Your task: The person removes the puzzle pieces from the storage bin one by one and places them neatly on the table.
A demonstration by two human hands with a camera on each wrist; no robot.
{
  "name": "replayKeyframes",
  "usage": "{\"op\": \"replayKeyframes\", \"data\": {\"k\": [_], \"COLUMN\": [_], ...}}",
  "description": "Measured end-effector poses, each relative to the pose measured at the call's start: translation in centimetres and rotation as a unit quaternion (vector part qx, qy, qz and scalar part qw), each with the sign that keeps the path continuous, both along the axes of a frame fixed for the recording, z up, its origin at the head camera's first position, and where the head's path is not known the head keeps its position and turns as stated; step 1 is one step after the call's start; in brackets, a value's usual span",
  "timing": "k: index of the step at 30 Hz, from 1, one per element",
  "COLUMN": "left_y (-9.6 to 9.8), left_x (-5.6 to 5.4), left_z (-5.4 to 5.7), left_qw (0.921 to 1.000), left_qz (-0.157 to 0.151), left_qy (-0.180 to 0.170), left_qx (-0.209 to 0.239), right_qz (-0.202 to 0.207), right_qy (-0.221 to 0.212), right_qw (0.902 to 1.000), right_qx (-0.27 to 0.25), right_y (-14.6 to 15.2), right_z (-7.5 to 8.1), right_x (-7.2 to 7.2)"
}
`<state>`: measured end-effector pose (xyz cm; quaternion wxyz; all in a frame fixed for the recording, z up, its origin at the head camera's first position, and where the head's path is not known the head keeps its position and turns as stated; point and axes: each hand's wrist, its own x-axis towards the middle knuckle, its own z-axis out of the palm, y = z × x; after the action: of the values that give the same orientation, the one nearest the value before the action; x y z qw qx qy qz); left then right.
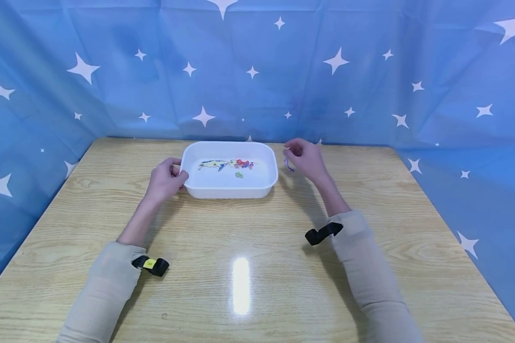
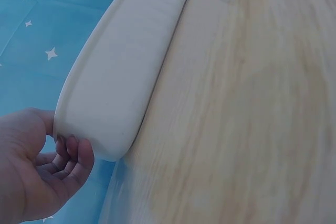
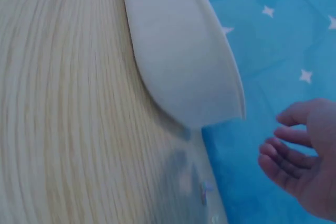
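Note:
A white plastic tray [image 1: 227, 193] stands at the far side of the table. My left hand [image 1: 165, 180] grips its left end, thumb over the rim and curled fingers against the outside wall; the left wrist view shows this hand [image 2: 50, 163] at the tray's corner. Inside lie a pale yellow and blue piece [image 1: 212, 164], a red and blue piece [image 1: 243, 164] and a small green piece [image 1: 239, 175], too small to identify. Right of the tray, my right hand [image 1: 306, 158] hovers, fingers loosely bent and apart, above a thin purple item [image 1: 288, 165] on the table.
A wood-grain table [image 1: 206, 247] spreads below both arms. Blue cloth with white stars [image 1: 262, 95] hangs behind it and along both sides. Black wrist cameras are strapped over the sleeves [image 1: 371, 267]. Light glares off the table's front middle.

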<state>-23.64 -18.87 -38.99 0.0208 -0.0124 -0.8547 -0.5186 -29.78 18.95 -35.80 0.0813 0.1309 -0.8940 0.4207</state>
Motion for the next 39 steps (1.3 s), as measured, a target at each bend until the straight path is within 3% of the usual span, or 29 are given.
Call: {"op": "replayKeyframes", "data": {"k": [11, 17, 23, 34, 39], "left_y": [0.0, 0.0, 0.1, 0.0, 0.0], "left_x": [0.0, 0.0, 0.0, 0.0, 0.0], "left_z": [-0.1, 0.0, 0.0, 0.0, -0.1], "left_qw": [1.0000, 1.0000, 1.0000, 1.0000, 0.9999], "left_qz": [-0.001, 0.000, -0.001, -0.002, -0.003], "left_qy": [0.002, 0.001, 0.005, 0.005, 0.009], "left_qx": [0.002, 0.000, -0.004, -0.005, -0.009], "right_qz": [0.056, 0.097, 0.122, 0.134, 0.107], "right_qy": [-0.011, -0.012, -0.051, -0.089, -0.121], "right_qw": [0.9983, 0.9949, 0.9897, 0.9835, 0.9802], "right_qx": [0.010, 0.023, 0.055, 0.082, 0.114], "right_y": [-4.4, -6.4, -7.9, -10.2, -11.1], "right_z": [0.9, 0.4, -0.2, -1.2, -1.4], "right_x": [0.7, 0.6, 0.0, -0.8, -0.7]}}
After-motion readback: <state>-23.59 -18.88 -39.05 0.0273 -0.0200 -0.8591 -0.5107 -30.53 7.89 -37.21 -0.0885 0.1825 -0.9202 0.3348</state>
